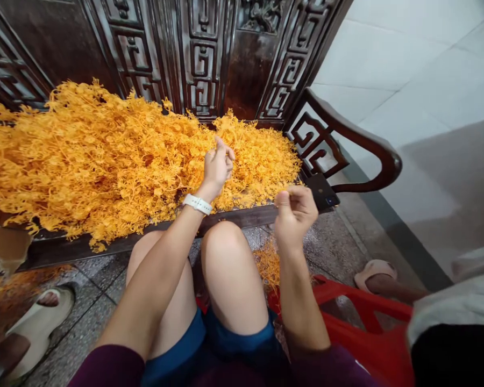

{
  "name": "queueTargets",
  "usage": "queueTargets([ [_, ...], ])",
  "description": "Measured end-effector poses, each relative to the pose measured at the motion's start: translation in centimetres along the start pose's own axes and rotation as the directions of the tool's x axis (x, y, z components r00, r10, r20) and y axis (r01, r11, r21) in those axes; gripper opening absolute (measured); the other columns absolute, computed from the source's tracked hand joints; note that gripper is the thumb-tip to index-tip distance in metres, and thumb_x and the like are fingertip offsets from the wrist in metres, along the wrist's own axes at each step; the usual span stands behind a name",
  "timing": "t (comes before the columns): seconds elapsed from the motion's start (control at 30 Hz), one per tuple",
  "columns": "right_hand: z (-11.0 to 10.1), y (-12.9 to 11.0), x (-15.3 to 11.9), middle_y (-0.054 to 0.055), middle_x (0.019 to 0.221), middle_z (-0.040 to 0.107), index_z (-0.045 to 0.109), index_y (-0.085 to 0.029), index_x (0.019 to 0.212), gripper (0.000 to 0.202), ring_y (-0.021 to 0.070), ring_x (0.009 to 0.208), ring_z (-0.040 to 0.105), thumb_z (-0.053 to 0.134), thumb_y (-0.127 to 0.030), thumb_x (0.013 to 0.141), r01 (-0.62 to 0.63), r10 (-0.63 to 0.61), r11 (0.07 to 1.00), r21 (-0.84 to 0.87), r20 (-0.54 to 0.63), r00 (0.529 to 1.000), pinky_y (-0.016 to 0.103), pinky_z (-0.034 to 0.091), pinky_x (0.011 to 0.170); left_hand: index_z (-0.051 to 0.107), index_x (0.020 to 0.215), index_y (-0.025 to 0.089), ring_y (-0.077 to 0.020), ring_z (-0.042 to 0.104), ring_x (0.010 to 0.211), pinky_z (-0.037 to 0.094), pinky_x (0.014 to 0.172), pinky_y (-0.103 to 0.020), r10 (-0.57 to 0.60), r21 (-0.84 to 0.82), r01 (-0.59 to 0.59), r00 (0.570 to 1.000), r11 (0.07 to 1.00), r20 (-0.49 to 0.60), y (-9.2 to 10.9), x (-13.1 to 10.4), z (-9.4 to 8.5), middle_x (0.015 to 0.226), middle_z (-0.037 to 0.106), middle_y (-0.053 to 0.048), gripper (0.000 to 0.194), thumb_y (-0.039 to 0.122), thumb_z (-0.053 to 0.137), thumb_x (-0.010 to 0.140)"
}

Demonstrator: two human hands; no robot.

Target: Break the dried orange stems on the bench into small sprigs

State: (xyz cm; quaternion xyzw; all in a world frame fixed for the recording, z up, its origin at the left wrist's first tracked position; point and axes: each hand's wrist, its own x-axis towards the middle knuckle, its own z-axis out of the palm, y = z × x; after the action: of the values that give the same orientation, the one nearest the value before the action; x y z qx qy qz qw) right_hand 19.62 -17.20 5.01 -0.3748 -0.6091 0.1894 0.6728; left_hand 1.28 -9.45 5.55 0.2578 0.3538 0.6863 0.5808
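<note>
A long heap of orange-yellow branching pieces (116, 156) covers the seat of a dark carved wooden bench (242, 216). My left hand (218, 164), with a white watch (197, 203) at the wrist, is over the right half of the heap, its fingers bent and partly together; whether something small is between them cannot be made out. Near the bench's front edge, to the right, my right hand (295, 215) has thumb and fingers curled together in a pinch. Anything it holds is too small to name.
A dark phone (321, 192) lies by the curved armrest (363, 141). A red stool (358, 317) stands at lower right beside a person's foot (376, 275). Another person's slippered foot (44, 317) and torn cardboard (8, 242) are at left. Orange bits (268, 263) lie below.
</note>
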Motion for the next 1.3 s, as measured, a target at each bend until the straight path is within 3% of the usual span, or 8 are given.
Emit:
queueTargets([
  [0.1, -1.5, -4.3, -0.7, 0.001, 0.077, 0.065, 0.072, -0.024, 0.092, 0.01, 0.0162, 0.076, 0.063, 0.071, -0.028, 0.1, -0.065, -0.047, 0.98, 0.189, 0.535, 0.844, 0.031, 0.053, 0.073, 0.048, 0.064, 0.02, -0.0044, 0.015, 0.036, 0.008, 0.04, -0.025, 0.023, -0.023, -0.026, 0.993, 0.999, -0.117, 0.1, 1.6, -1.0, 0.043, 0.027, 0.009, 0.063, 0.074, 0.055, 0.096],
  [0.23, -2.1, -7.2, -1.0, 0.008, 0.092, 0.077, 0.077, -0.022, 0.107, 0.011, 0.0209, 0.093, 0.072, 0.066, -0.021, 0.102, -0.396, -0.25, 0.884, 0.25, 0.967, 0.053, 0.036, 0.059, 0.086, 0.05, 0.067, 0.021, -0.0059, 0.013, 0.036, 0.008, 0.04, -0.027, -0.06, -0.223, 0.029, 0.989, 0.974, -0.133, 2.0, 2.0, -1.9, 0.043, 0.025, 0.009, 0.062, 0.077, 0.052, 0.096],
  [0.37, -0.9, -2.5, 2.2, 0.007, 0.099, 0.072, 0.071, -0.026, 0.106, 0.01, 0.0187, 0.091, 0.068, 0.067, -0.026, 0.097, -0.516, 0.273, 0.774, 0.367, 0.541, 0.795, 0.034, 0.058, 0.081, 0.053, 0.068, 0.022, -0.0072, 0.014, 0.035, 0.01, 0.04, -0.029, -0.104, -0.301, 0.068, 0.989, 0.951, -0.109, 3.0, 1.0, -1.9, 0.043, 0.026, 0.008, 0.059, 0.072, 0.051, 0.099],
  [0.63, 2.0, 1.4, 0.9, 0.002, 0.094, 0.064, 0.063, -0.025, 0.101, 0.021, 0.0127, 0.072, 0.057, 0.072, -0.031, 0.084, -0.707, 0.634, 0.633, 0.316, 0.313, 0.707, 0.028, 0.05, 0.067, 0.052, 0.068, 0.021, -0.0061, 0.014, 0.037, 0.011, 0.04, -0.028, -0.113, -0.313, 0.068, 0.985, 0.947, -0.129, 2.8, 1.0, -2.2, 0.045, 0.027, 0.008, 0.059, 0.072, 0.054, 0.098],
  [1.03, 2.5, -1.5, -2.0, 0.001, 0.083, 0.062, 0.061, -0.026, 0.094, 0.011, 0.0158, 0.075, 0.057, 0.061, -0.023, 0.104, -0.048, 0.134, 0.98, -0.191, 0.47, 0.872, 0.033, 0.044, 0.072, 0.047, 0.068, 0.021, -0.0057, 0.012, 0.037, 0.006, 0.042, -0.028, -0.047, -0.211, 0.013, 0.987, 0.977, -0.154, 1.7, 0.8, -1.0, 0.046, 0.023, 0.009, 0.06, 0.072, 0.051, 0.099],
  [1.1, 2.1, -4.4, -3.1, 0.003, 0.092, 0.068, 0.063, -0.026, 0.097, 0.018, 0.0176, 0.088, 0.063, 0.055, -0.011, 0.101, 0.01, -0.017, 1.0, 0.014, 0.701, 0.713, 0.034, 0.049, 0.081, 0.047, 0.068, 0.021, -0.0058, 0.013, 0.037, 0.008, 0.042, -0.027, -0.031, -0.235, -0.011, 0.984, 0.972, -0.176, 1.6, 1.3, -1.3, 0.047, 0.023, 0.01, 0.06, 0.072, 0.048, 0.1],
  [1.23, 1.5, -8.4, -4.5, 0.006, 0.098, 0.076, 0.064, -0.021, 0.105, 0.018, 0.0171, 0.094, 0.072, 0.05, -0.01, 0.102, -0.338, -0.472, 0.843, 0.418, 0.877, -0.091, 0.029, 0.056, 0.083, 0.048, 0.069, 0.021, -0.0063, 0.013, 0.037, 0.011, 0.04, -0.027, -0.044, -0.321, -0.032, 0.973, 0.947, -0.226, 1.6, 2.4, -2.3, 0.045, 0.023, 0.01, 0.059, 0.072, 0.052, 0.099],
  [1.3, 1.4, -8.0, -3.6, 0.007, 0.095, 0.077, 0.067, -0.02, 0.104, 0.013, 0.016, 0.087, 0.074, 0.055, -0.015, 0.104, -0.517, -0.547, 0.754, 0.405, 0.823, -0.154, 0.027, 0.057, 0.079, 0.049, 0.068, 0.021, -0.0063, 0.014, 0.036, 0.012, 0.039, -0.027, -0.062, -0.388, -0.021, 0.978, 0.922, -0.199, 1.9, 2.5, -2.6, 0.044, 0.023, 0.01, 0.059, 0.072, 0.054, 0.098],
])
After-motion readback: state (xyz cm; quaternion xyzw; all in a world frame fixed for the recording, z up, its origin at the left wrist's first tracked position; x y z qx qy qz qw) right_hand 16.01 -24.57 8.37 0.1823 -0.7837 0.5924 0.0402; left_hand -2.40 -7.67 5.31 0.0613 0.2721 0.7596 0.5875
